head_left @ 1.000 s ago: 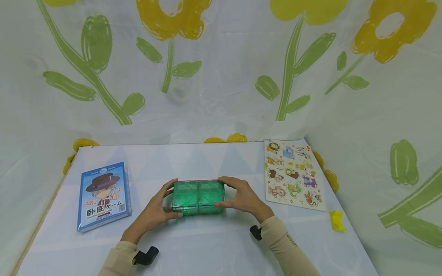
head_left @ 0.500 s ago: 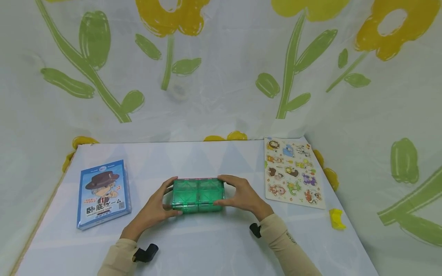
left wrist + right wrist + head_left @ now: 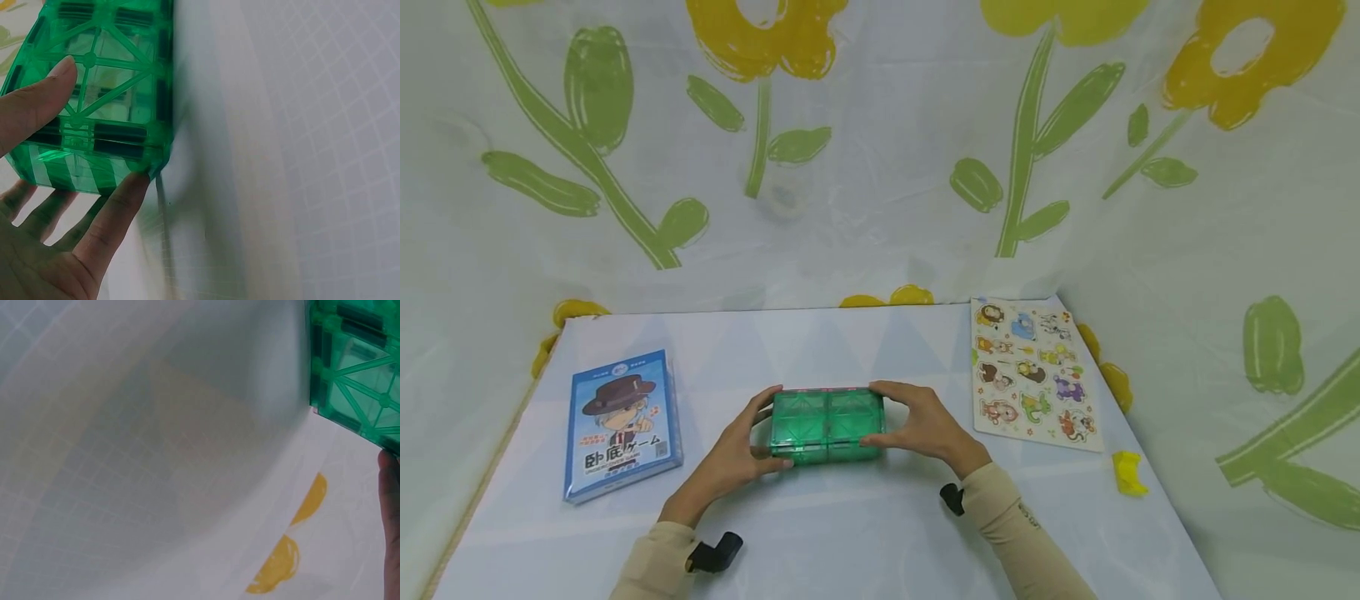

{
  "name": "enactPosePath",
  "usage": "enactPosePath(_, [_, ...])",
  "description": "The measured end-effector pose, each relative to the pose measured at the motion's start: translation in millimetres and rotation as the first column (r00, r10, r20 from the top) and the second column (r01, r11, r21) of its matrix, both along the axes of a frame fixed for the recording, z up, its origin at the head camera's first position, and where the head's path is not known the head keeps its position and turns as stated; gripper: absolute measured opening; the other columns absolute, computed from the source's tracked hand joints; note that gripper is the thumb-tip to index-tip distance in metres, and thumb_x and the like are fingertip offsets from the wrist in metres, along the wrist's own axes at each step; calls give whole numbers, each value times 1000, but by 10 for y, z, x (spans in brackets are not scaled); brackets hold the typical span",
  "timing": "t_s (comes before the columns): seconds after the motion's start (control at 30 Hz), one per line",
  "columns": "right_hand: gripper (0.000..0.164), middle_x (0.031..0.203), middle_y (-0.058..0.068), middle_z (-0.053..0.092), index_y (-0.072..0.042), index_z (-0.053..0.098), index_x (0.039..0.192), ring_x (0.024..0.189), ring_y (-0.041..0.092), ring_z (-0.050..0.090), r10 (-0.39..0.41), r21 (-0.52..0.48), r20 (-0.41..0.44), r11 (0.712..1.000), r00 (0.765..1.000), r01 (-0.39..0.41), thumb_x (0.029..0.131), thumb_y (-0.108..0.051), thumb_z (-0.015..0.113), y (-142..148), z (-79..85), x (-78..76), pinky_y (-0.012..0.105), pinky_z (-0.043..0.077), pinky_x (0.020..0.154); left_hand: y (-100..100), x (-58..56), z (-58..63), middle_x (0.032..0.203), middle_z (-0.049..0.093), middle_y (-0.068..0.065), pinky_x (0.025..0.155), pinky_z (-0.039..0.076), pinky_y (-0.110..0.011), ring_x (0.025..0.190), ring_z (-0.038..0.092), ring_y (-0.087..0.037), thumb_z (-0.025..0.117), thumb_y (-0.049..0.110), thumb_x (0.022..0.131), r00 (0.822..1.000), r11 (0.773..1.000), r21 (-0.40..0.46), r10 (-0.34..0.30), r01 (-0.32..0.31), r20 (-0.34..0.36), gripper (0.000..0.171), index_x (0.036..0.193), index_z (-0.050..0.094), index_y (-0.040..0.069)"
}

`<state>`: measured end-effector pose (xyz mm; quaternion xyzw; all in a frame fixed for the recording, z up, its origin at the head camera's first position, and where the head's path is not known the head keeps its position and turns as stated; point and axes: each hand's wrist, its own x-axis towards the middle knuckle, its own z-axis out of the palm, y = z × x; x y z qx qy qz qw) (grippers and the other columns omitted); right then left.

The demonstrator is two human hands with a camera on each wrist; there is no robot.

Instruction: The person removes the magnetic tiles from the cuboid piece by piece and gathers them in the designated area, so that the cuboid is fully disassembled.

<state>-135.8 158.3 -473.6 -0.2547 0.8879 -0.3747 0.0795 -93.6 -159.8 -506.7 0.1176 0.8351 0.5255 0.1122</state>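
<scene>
A see-through green box built of magnetic tiles is at the middle of the table, held at both ends. My left hand grips its left end, thumb at the near side and fingers at the end and far corner. In the left wrist view, the thumb lies over a ribbed tile face and the fingertips touch the end wall. My right hand grips the right end between thumb and fingers. The right wrist view shows only a corner of the tile box and one finger.
A blue boxed card game lies on the left of the white table. At the right are an animal picture board and a small yellow piece. A flower-printed sheet rises behind the table.
</scene>
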Motion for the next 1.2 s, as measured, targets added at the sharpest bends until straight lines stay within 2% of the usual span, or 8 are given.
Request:
enactPosePath(0.3, [79, 147, 4, 58, -15, 59, 141, 136, 26, 56, -5, 27, 28, 1000, 1000, 5, 75, -47, 86, -4, 35, -13, 46, 48, 112, -3, 13, 13, 162, 29, -22, 88, 60, -52, 146, 30, -55, 89, 8, 73, 1000, 1000, -5, 6, -6, 0, 110, 160, 21, 19])
enactPosePath(0.53, [42, 132, 4, 69, -15, 70, 128, 121, 27, 67, -66, -54, 67, 996, 996, 70, 95, -41, 67, -39, 94, -69, 47, 54, 103, -13, 10, 10, 161, 30, -22, 88, 60, -52, 145, 31, -55, 89, 10, 73, 1000, 1000, -7, 3, -3, -13, 110, 159, 22, 17])
enactPosePath(0.7, [36, 118, 4, 75, -14, 75, 116, 111, 25, 70, -129, -89, 2, 988, 992, 129, 102, -41, 56, -103, 81, -95, 47, 56, 98, -10, 5, 5, 161, 31, -23, 87, 61, -51, 145, 31, -55, 89, 10, 73, 1000, 1000, -6, -2, 2, -16, 110, 159, 21, 16])
enactPosePath(0.97, [19, 104, 7, 76, -7, 73, 109, 100, 20, 73, -143, -131, -127, 983, 982, 126, 99, -20, 65, -163, -30, -140, 38, 60, 93, 2, -1, 15, 162, 30, -20, 90, 59, -54, 146, 31, -53, 89, 7, 73, 1000, 1000, 7, 6, -6, 6, 111, 159, 22, 19])
enactPosePath(1.2, [17, 102, 7, 77, -7, 74, 108, 98, 19, 74, -145, -148, -141, 981, 979, 124, 97, -17, 67, -180, -72, -146, 36, 60, 92, -6, 2, 4, 162, 30, -20, 91, 59, -56, 147, 30, -53, 90, 8, 73, 1000, 1000, 7, 8, -8, 11, 111, 159, 22, 19])
